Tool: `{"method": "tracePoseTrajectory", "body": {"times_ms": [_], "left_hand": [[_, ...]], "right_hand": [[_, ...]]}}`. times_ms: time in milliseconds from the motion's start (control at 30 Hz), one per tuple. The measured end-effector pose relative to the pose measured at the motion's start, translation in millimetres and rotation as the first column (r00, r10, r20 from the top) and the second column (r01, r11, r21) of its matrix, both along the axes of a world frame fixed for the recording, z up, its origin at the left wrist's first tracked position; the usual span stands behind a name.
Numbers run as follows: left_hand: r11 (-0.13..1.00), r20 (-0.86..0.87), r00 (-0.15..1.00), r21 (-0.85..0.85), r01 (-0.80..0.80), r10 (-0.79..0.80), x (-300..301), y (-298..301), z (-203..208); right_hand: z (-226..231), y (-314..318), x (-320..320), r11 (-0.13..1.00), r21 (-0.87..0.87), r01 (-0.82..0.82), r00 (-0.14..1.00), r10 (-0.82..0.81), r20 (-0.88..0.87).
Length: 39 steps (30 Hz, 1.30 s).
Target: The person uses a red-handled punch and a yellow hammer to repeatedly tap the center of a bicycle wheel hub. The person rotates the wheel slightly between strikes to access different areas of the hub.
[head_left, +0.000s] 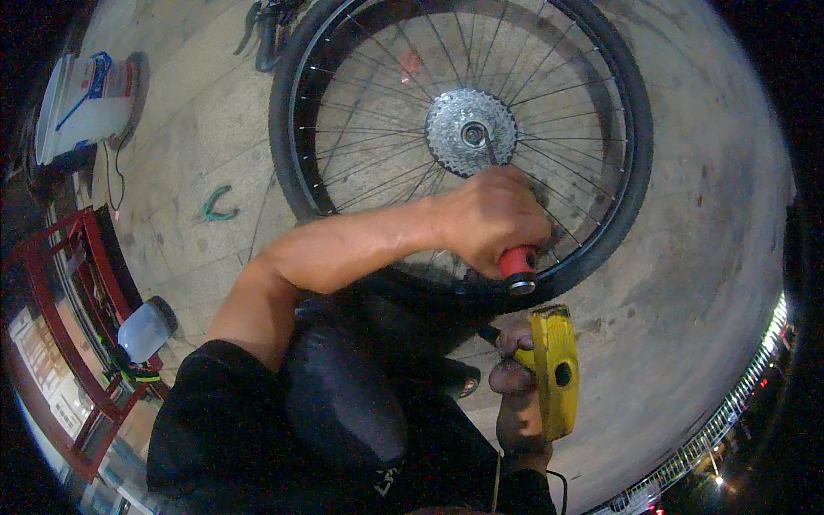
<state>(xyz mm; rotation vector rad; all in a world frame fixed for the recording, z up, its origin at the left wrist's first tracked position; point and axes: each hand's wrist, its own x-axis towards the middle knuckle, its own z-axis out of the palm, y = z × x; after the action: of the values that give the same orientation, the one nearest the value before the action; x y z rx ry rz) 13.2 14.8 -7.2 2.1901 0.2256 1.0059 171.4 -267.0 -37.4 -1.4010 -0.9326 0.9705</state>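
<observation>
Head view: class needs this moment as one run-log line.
Left hand: grips red-handled tool, pointing to cassette centre; Right hand: holds yellow-headed tool; Wheel: cassette side up

The left hand [502,219] is clenched in a fist, its back facing up, the bare forearm [369,240] running leftward from it to a bent elbow [279,275]. On the fist's near side, the right hand [508,378] is curled in a grip, its wrist [519,427] just behind it. The 2 hands are apart.
</observation>
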Motion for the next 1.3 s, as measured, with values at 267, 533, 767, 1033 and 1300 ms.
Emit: {"method": "tracePoseTrajectory", "body": {"times_ms": [267,533,767,1033,1300], "left_hand": [[1.0,0.009,1.0,-0.002,0.015,-0.015,-5,0,-9],[0.998,-0.041,0.998,0.034,-0.047,0.049,-1,0,-4],[0.995,-0.033,0.995,0.017,-0.096,0.096,6,-4,-11],[0.99,-0.106,0.985,0.023,-0.137,0.139,11,-4,-3],[0.996,-0.065,0.994,-0.039,-0.086,0.083,4,-3,-3]], "right_hand": [[-20,-22,16,0.989,-0.011,-0.15,0.942,0.147,0.303],[-14,-5,16,0.993,0.006,-0.122,0.978,0.119,0.172],[-9,1,21,0.992,0.023,-0.121,0.985,0.117,0.125],[0,2,22,0.995,0.025,-0.092,0.99,0.089,0.111],[5,9,25,0.996,0.016,-0.09,0.991,0.088,0.099]]}}
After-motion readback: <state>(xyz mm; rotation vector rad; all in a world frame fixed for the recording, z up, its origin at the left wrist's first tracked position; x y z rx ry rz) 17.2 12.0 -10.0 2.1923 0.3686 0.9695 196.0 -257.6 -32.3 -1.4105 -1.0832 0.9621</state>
